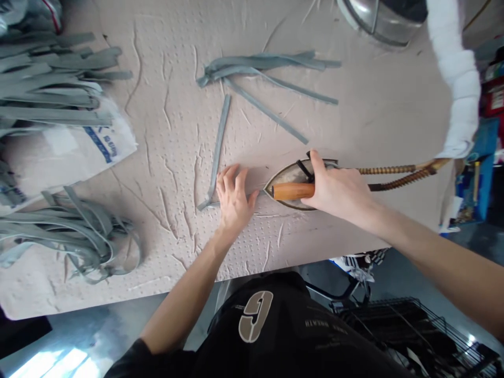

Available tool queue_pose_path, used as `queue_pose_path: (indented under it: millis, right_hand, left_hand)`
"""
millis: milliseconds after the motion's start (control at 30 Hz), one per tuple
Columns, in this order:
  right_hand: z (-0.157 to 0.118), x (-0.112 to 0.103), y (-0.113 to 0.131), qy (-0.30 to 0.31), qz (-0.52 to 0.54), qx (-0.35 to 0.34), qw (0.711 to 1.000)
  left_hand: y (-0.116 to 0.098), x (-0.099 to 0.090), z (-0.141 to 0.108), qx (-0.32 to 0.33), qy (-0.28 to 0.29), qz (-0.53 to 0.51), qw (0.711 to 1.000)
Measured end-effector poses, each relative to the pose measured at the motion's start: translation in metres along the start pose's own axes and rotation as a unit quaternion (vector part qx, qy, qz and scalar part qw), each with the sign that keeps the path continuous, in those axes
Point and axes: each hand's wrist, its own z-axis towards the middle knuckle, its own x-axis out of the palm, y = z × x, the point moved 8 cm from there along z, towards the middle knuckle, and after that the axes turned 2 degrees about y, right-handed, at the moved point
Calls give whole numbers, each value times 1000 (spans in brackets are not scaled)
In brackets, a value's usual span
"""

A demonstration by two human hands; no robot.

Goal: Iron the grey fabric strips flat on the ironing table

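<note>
My right hand is shut around the wooden handle of an old flat iron, which sits on the beige padded board with its point to the left. A braided cord runs from the iron to the right. My left hand lies flat with fingers apart, just left of the iron's point. It presses on the bent end of a grey fabric strip. Its lower part is hidden under that hand.
A loose bunch of grey strips lies above the iron. More grey strips lie at the left, some on a white printed sack, with a tangled heap below. A metal stand, white wrapped padding and a wire rack surround the board.
</note>
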Motion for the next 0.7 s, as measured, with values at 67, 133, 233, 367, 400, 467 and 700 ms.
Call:
queue_pose_path:
  millis: [67,133,233,367,400,467,700]
  right_hand:
    - [1,-2,7,-8,-3,-9,1000]
    - [1,-3,11,-10,-9,-12,1000]
    - [2,-4,16,-8,-18,-9,1000]
    - [5,-10,36,-9,-23,-22,999]
    - [7,-12,43,-10,-24,-27,999]
    - [9,-15,57,-15,-26,-39,999]
    - [10,-19,74,-33,-24,-52,998]
  left_hand:
    - [12,-9,-4,-4,-9,3,1000]
    - [20,-16,-8,-9,-13,2,1000]
    - [24,-21,-12,-11,-9,2,1000]
    - [23,-23,-12,-21,-7,-4,1000]
    - [24,-24,-12,-24,-7,-6,1000]
    - [30,-27,-13,-31,-7,-7,999]
    - [63,-43,-23,-23,5,-17,1000]
